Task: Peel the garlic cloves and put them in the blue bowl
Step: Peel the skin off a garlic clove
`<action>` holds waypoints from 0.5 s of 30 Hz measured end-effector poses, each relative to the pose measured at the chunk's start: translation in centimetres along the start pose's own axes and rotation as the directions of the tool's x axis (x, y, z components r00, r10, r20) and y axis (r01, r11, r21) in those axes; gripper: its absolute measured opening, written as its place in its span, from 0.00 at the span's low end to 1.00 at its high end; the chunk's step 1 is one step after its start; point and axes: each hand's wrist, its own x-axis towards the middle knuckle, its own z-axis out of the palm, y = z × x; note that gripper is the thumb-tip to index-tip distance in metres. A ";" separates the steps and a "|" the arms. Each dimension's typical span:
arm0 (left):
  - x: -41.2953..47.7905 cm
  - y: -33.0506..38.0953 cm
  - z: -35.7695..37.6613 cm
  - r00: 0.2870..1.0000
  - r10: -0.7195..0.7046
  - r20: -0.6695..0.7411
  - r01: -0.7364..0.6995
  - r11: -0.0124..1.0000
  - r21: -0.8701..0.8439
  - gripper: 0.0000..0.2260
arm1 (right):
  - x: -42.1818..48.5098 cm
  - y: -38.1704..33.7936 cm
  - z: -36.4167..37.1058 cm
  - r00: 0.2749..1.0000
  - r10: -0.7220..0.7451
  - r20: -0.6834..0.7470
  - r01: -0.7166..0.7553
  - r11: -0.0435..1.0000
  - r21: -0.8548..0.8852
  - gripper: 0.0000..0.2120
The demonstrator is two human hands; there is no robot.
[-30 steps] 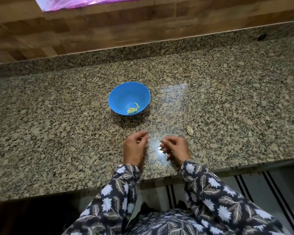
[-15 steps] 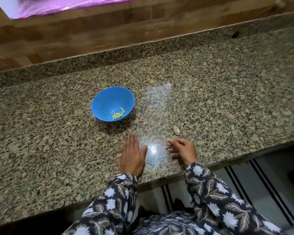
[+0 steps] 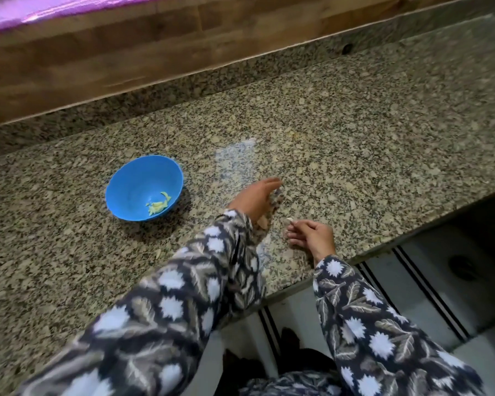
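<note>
Left hand (image 3: 256, 200): lifted off the table (image 3: 355, 138) and reaching to the far right, across toward the right hand. Its fingers are stretched forward and loosely spread. It is blurred by motion, and nothing shows in it.
Right hand (image 3: 312, 237): resting near the table's near edge, fingers curled with the tips on the stone. Whether it pinches anything, I cannot tell.
Garlic clove (image 3: 288, 220): a small pale piece lies on the table, touching the right hand's fingertips. It is probably the unpeeled clove, though it is too small to be sure.
Blue bowl (image 3: 132, 178): upright on the table, well to the left of both hands and a little farther back.
Peeled pieces (image 3: 158, 206): a few yellowish bits lie in the bottom of the bowl, on its right side.
Just changed: half a second ago the left hand lay flat on the table, near of the bowl. It has since risen and swung right, while the right hand has kept its place and its curl.
Meaning for the task: this looks like the start of the next clove — the left hand coming over to help the right with the pale piece. Some garlic is already in the bowl, but at least this clove is not yet peeled or dropped in.
</note>
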 end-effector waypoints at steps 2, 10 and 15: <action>2.2 -0.5 0.5 0.988 0.107 0.113 -0.120 0.986 0.113 0.18 | 0.5 0.0 -0.5 1.000 0.030 0.009 -0.030 1.000 -0.007 0.05; -2.1 -6.5 -0.2 0.989 0.103 0.107 -0.124 0.969 0.213 0.18 | 0.7 0.2 0.4 0.997 0.057 0.058 -0.058 0.998 0.009 0.06; -12.4 -6.4 0.8 1.000 0.001 -0.003 0.000 0.994 0.113 0.18 | -0.2 0.5 2.4 0.992 0.038 0.117 -0.041 0.999 0.030 0.04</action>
